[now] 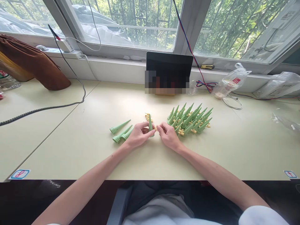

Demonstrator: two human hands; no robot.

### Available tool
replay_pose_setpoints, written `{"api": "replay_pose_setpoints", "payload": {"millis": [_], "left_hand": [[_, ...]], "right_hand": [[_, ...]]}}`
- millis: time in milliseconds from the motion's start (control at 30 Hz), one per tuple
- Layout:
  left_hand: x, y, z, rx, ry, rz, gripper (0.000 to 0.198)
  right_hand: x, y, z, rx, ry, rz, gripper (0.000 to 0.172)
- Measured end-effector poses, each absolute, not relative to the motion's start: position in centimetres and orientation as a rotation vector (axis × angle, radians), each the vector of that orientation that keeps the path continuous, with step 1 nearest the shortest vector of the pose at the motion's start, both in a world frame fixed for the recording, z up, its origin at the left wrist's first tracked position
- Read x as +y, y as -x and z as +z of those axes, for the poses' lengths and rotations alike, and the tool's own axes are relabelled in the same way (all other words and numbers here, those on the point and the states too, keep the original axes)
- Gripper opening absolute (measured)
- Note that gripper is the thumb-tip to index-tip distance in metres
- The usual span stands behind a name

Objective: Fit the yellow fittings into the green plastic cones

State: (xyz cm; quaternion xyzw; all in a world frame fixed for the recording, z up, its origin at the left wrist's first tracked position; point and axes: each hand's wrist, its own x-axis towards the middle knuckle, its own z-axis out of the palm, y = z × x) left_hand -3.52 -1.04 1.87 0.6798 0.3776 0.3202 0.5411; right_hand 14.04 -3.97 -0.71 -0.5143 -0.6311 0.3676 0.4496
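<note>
My left hand is closed around a green watering spike, which stands point up between thumb and fingers. A small yellow valve sits against the spike's right side, and my right hand pinches it with thumb and forefinger. Left of my left hand lie three more green spikes, with no yellow parts showing on them. Just beyond my hands is a little pile of loose yellow valves. To the right, many spikes with yellow valves stand in a tight group, tips leaning up and right.
A black tablet leans at the back under the window. Cables, a brown bag and a power strip are at the left. A plastic bag, a white cable and a yellow cutter are at the right.
</note>
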Motion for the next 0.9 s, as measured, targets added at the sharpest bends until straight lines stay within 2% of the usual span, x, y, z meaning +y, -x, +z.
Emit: {"api": "replay_pose_setpoints", "payload": {"millis": [400, 900], "left_hand": [[-0.9, 3.6, 1.3, 0.901, -1.746, 0.785, 0.025], [-0.8, 3.6, 0.7, 0.892, -1.978, 0.937, 0.012]], "right_hand": [[-3.8, -14.1, -0.9, -1.590, 1.292, 0.843, 0.033], [-4.0, -14.1, -1.0, -1.588, 1.293, 0.821, 0.033]]}}
